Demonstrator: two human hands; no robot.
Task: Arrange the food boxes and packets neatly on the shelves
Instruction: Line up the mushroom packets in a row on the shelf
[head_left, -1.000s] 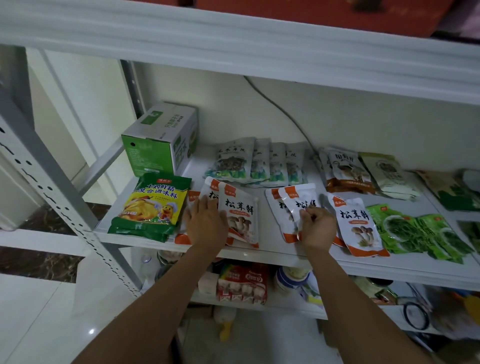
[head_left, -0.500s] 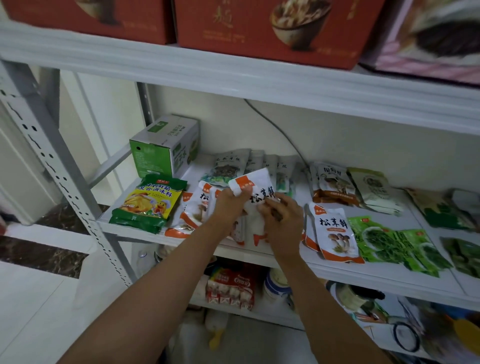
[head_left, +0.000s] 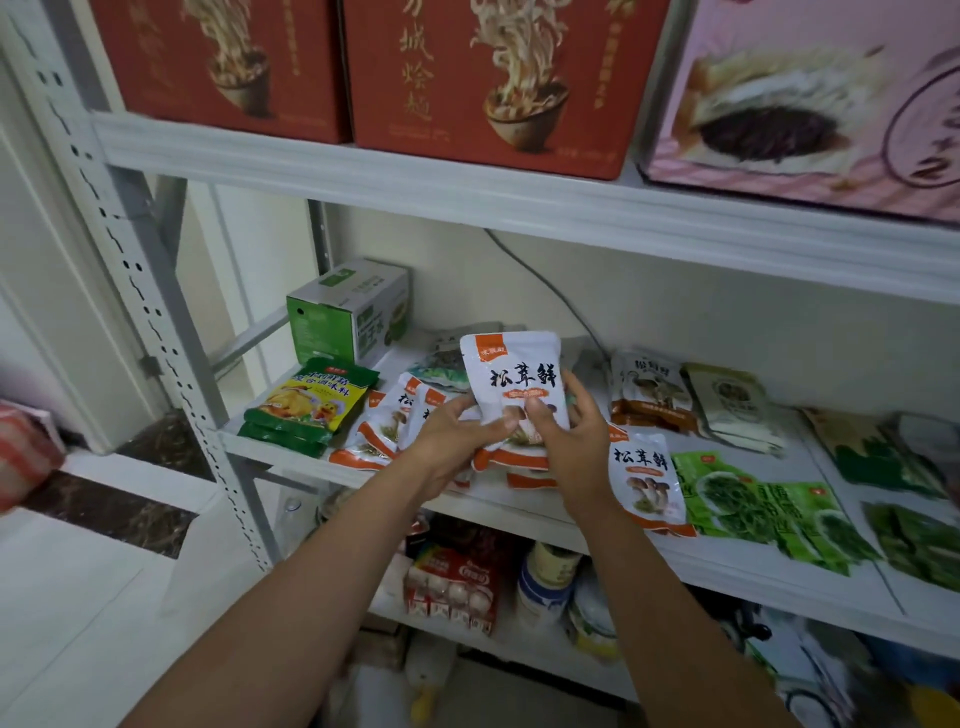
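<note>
Both hands hold a small stack of white-and-orange mushroom seasoning packets (head_left: 511, 376) upright, just above the front of the middle shelf (head_left: 550, 512). My left hand (head_left: 460, 431) grips the stack's lower left side. My right hand (head_left: 574, 441) grips its lower right, thumb across the front. More of the same packets (head_left: 395, 426) lie overlapped on the shelf to the left. A single one (head_left: 644, 480) lies flat to the right.
A green box (head_left: 345, 312) stands at the shelf's back left, yellow-green chicken seasoning bags (head_left: 311, 405) in front of it. Brown mushroom packets (head_left: 647, 392) and green vegetable packets (head_left: 763, 509) lie to the right. Red noodle boxes (head_left: 498, 78) fill the upper shelf. Jars and cartons crowd the lower shelf.
Both hands gathered mushroom packets off the shelf and raised them upright into one stack. The camera tilted up, bringing the upper shelf's boxes into view.
</note>
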